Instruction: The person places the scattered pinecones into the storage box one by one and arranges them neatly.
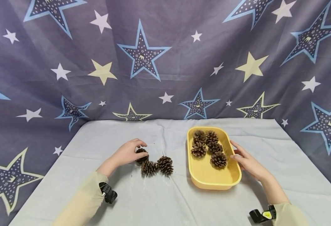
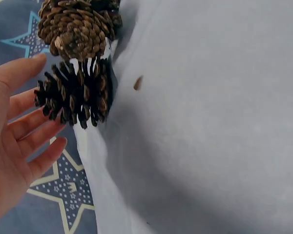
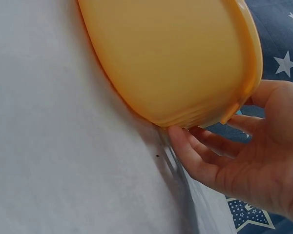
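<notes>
While the left hand point(image 1: 126, 153) curls over the nearest pine cone point(image 1: 141, 156), not yet clearly pinching it, the right hand point(image 1: 248, 162) rests relaxed fingers against the yellow tray point(image 1: 210, 181). Steadying the tray helps; a light hold spares scales. Beyond the pale tablecloth point(image 1: 154, 201) hangs a star-printed backdrop point(image 1: 165, 56).

Pine cones point(image 1: 155, 165) on table: dark brown, scales tipped lighter tan; same for cones in tray point(image 1: 214, 185), which is plain yellow-orange, no pattern. Tablecloth point(image 1: 143, 201) pale grey-blue, plain. Backdrop point(image 1: 165, 62) dusky purple-grey w/ stars: white, cream, & navy dotted ones outlined light blue. Sleeves point(image 1: 80, 204) pale beige. Wrist straps black.
</notes>
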The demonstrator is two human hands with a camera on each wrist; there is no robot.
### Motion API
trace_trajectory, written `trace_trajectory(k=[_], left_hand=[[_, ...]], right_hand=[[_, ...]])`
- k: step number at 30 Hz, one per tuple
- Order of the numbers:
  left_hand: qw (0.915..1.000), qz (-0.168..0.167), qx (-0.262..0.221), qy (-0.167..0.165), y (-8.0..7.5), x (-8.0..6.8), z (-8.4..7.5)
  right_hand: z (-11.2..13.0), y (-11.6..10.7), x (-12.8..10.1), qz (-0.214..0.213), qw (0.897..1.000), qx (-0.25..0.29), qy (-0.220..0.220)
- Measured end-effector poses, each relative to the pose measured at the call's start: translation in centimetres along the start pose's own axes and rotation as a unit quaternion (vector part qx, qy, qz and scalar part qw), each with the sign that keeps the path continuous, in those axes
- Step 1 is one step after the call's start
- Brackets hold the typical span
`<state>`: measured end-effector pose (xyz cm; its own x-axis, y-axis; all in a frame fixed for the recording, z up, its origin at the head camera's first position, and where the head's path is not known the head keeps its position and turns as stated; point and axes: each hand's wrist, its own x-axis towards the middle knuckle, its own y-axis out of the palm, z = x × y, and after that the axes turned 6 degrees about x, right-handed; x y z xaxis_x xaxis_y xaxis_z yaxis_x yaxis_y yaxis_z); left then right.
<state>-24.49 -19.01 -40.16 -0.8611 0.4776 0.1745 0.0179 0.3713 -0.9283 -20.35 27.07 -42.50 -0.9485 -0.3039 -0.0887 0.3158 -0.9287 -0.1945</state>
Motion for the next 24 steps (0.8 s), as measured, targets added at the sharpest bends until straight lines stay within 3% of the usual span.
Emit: trace_trajectory(k=[6,11,24], left_hand=[[0.9985,0.019,-0.046,-0.022,-0.3,-0.6,0.5],[0.9971,0.039,-0.056,-0.032,-0.1,-1.0,1.0],[0.9945,0.04,-0.085,-0.045,0.5,-1.3,1.2]], right_hand=[[0.1,-0.1,0.0,0.003,1.0,0.0,0.0],[0.1,0.0,0.0,0.002,1.0,0.001,0.0],[0.1,0.0,0.0,0.004,1.0,0.002,0.004]])
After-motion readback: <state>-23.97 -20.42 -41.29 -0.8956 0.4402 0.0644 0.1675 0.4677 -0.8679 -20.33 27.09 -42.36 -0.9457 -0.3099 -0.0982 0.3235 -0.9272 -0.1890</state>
